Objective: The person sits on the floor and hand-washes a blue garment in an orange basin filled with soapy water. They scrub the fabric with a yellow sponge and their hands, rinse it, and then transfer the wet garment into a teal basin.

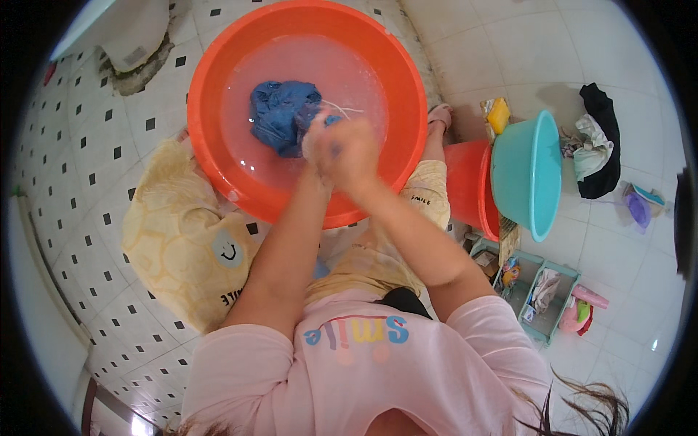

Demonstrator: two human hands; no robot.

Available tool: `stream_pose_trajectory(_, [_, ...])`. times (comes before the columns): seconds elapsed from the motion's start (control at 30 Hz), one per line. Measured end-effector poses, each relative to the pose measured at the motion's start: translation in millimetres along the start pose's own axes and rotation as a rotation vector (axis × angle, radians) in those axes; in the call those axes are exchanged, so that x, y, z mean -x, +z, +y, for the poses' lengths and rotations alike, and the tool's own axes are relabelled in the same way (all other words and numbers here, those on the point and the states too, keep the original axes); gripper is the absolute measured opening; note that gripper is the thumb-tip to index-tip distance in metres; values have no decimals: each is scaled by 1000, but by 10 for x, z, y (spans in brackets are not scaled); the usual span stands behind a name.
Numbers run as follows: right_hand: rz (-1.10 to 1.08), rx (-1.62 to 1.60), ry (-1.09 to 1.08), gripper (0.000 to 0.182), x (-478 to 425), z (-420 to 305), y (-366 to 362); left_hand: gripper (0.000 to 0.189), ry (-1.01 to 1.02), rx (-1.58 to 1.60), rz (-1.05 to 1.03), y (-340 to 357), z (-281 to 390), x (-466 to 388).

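A large orange plastic basin (401,90) stands before me, holding cloudy, sudsy water. In it lies a bunched, wet blue garment (278,114), left of centre, with a white cord trailing to its right. My left hand (315,143) grips the garment's right end. Against it, my right hand (354,152) is closed and motion-blurred, with a bit of blue cloth showing between the two hands. The fingers are partly hidden by blur and overlap. Both hands are over the basin's near right part, close to the water.
At right, a teal basin (552,174) stands tilted beside a red bucket (466,185), with a yellow block (498,115) above. Nearer is a green-grey basket (570,286) of small items. Clothes (600,141) lie or hang farther right. A white ceramic fixture (133,32) stands upper left.
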State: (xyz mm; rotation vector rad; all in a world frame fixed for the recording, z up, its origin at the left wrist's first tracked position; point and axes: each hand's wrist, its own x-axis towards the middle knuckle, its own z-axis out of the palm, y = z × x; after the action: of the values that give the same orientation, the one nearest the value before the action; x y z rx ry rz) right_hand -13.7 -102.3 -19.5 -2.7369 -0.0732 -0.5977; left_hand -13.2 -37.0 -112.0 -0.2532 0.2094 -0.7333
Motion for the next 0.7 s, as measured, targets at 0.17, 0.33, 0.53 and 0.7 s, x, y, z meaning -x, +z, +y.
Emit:
stream_pose_trajectory(0.17, [92,41,274,27,13,622,166,34,65,-180,415,353,-315,-10])
stream_pose_trajectory(0.33, [-205,-812,819,30,-144,976,-432,59,32,-244,114,577,-20,48])
stream_pose_trajectory(0.53, [-341,-911,745,22,50,1005,-824,51,83,-297,-63,370,36,93])
stream_pose_trajectory(0.7, [-399,-497,94,66,182,674,-699,41,207,-255,103,457,-148,68])
